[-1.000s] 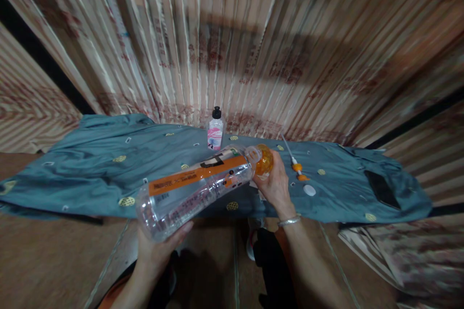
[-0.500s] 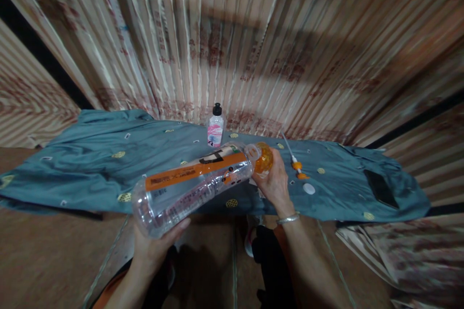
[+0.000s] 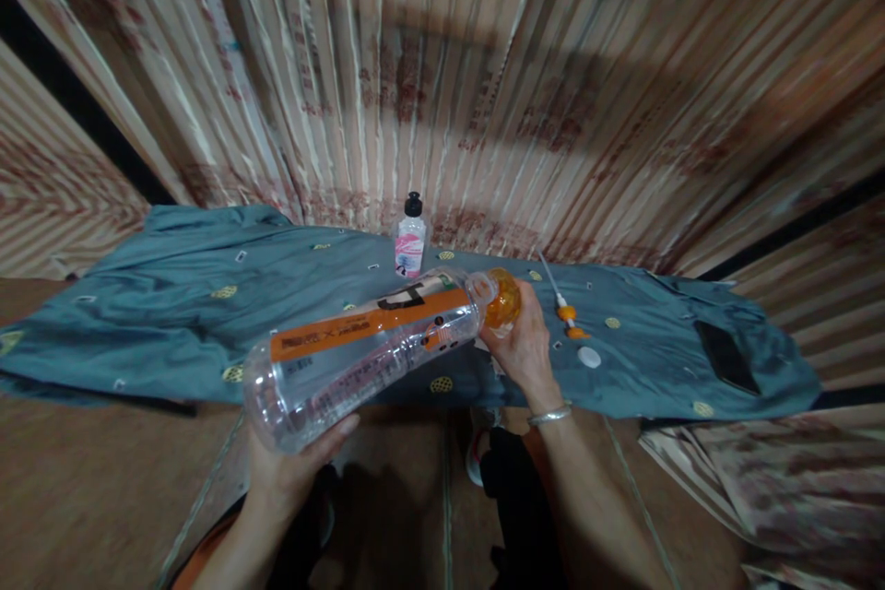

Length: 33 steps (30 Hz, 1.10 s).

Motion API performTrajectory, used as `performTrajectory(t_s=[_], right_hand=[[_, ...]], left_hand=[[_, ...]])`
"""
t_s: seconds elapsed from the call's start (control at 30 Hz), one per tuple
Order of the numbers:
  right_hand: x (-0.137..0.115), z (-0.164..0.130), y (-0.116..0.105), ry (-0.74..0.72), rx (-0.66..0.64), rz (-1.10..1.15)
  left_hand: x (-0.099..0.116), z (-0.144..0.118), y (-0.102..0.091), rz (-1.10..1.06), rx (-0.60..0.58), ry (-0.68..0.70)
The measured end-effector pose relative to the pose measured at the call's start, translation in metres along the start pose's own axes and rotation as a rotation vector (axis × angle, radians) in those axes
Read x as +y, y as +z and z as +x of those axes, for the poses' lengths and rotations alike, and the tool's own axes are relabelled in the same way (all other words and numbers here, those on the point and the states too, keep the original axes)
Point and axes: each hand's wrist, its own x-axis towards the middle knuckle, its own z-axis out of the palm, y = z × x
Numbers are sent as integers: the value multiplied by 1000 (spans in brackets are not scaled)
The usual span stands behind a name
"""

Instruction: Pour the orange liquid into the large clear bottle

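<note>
My left hand (image 3: 294,470) is closed under the base of a large clear plastic bottle (image 3: 373,341) with an orange-striped label. The bottle is tilted, its neck higher and to the right. At that neck, my right hand (image 3: 524,346) wraps around a small rounded orange see-through bottle (image 3: 504,302), mostly covered by the palm. The two mouths appear to meet; whether liquid flows between them I cannot tell. Right of that hand lies a pump head (image 3: 568,318), orange and white, with a thin tube. Close to it is a small white disc (image 3: 589,358).
Behind the large bottle stands a small clear bottle (image 3: 410,244) with a black cap and pink label. A dark phone (image 3: 725,357) lies on the right of the table, which has a teal patterned cloth (image 3: 172,295). A striped curtain (image 3: 442,111) hangs close behind.
The large bottle's base has shifted slightly left, with my left hand along. My right hand keeps its hold on the small orange bottle at the neck.
</note>
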Motion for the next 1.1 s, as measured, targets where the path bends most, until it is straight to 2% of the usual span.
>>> performTrajectory(t_s=[0.3,0.47,0.8,1.1], right_hand=[[-2,2,-1,-21,4,-19],[-2,2,1,-34,39,-27],[2,2,-1,-41,17,-19],[2,1,0,-62,20,-26]], left_hand=[[-8,2,-6,-4,-56,-64],[-8,0,-8,0,-57,-54],[-15,3,-11,30,-47,-102],[4,-3,-4,3,-77,-95]])
